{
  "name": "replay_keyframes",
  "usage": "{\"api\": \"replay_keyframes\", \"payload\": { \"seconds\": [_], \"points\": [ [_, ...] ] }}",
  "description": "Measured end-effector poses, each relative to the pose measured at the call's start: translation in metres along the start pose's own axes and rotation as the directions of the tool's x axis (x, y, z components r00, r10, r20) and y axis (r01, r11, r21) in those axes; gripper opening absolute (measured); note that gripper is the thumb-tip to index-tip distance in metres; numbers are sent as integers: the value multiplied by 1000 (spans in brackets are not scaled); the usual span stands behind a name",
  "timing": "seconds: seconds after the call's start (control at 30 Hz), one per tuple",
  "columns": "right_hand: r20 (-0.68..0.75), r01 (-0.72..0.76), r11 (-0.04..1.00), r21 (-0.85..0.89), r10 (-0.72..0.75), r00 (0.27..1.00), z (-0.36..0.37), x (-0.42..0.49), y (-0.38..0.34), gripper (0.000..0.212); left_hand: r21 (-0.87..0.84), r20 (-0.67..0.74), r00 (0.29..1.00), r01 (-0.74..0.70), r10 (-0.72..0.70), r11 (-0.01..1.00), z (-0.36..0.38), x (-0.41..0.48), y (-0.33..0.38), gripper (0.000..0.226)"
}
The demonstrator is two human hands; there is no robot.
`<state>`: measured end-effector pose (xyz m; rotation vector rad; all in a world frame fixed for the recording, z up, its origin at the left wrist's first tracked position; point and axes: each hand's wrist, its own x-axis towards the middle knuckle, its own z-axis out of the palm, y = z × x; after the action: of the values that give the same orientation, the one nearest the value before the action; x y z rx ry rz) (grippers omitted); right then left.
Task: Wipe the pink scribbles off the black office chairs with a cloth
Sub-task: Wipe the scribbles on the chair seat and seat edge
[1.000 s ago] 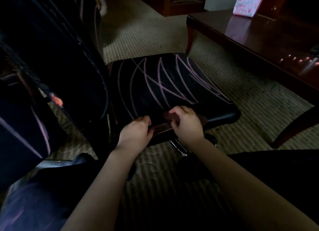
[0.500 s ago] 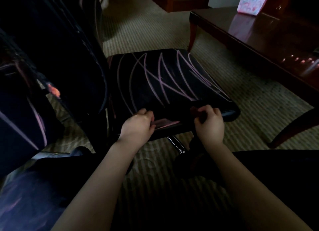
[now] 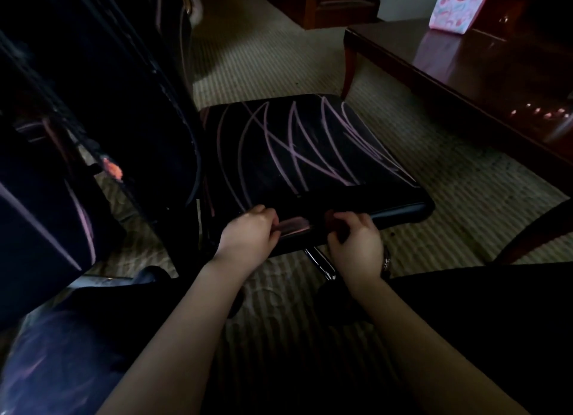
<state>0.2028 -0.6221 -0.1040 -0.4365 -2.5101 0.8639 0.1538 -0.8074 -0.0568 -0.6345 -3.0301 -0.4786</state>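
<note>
A black office chair seat [image 3: 310, 154] covered in long pink scribbles stands in front of me, its dark backrest [image 3: 117, 98] rising on the left. My left hand [image 3: 248, 235] and my right hand [image 3: 356, 241] are both at the seat's near side edge, fingers curled. Between them stretches a dark, pink-stained cloth [image 3: 294, 225], held against that edge; each hand grips one end. The cloth is dim and partly hidden by my fingers.
A second black chair with pink lines [image 3: 46, 222] stands close at the left. A dark wooden table [image 3: 465, 73] with a pink patterned bag [image 3: 459, 2] fills the right. The chair's chrome column [image 3: 321, 264] and striped carpet [image 3: 279, 58] lie below.
My right hand slid right along the seat's edge, then came back left a little. My left hand has stayed at the same spot on the edge.
</note>
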Motion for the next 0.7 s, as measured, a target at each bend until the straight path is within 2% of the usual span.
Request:
{"api": "replay_keyframes", "payload": {
  "seconds": [0.07,0.1,0.17,0.27,0.33,0.53,0.6,0.7],
  "points": [
    [93,121,993,15,-122,988,8,-12,-12,33,-3,-6,1000,2,-2,1000,-2,-4,-3,20],
    [120,132,991,13,-132,984,7,-10,-14,32,-7,-13,1000,0,0,1000,-3,-7,-5,19],
    [107,75,997,-2,-74,991,-2,2,-9,31,-18,-29,1000,4,-5,1000,-6,-13,-8,18],
    [-10,-83,996,-20,83,997,-16,20,11,30,-11,-53,998,19,-19,1000,-10,-22,-16,18],
    [-22,-103,993,-54,102,995,-14,18,9,30,-12,-62,998,32,-32,999,-12,-28,-21,18],
    [132,175,983,-56,-167,977,9,8,-29,30,-3,-77,996,50,-50,999,-11,-38,-28,20],
    [99,123,990,-64,-116,988,2,20,-22,30,-1,-55,997,62,-62,998,-11,-40,-31,22],
    [35,-53,994,-94,57,998,-4,27,-14,31,0,-46,996,83,-83,997,-12,-41,-35,24]
  ]
}}
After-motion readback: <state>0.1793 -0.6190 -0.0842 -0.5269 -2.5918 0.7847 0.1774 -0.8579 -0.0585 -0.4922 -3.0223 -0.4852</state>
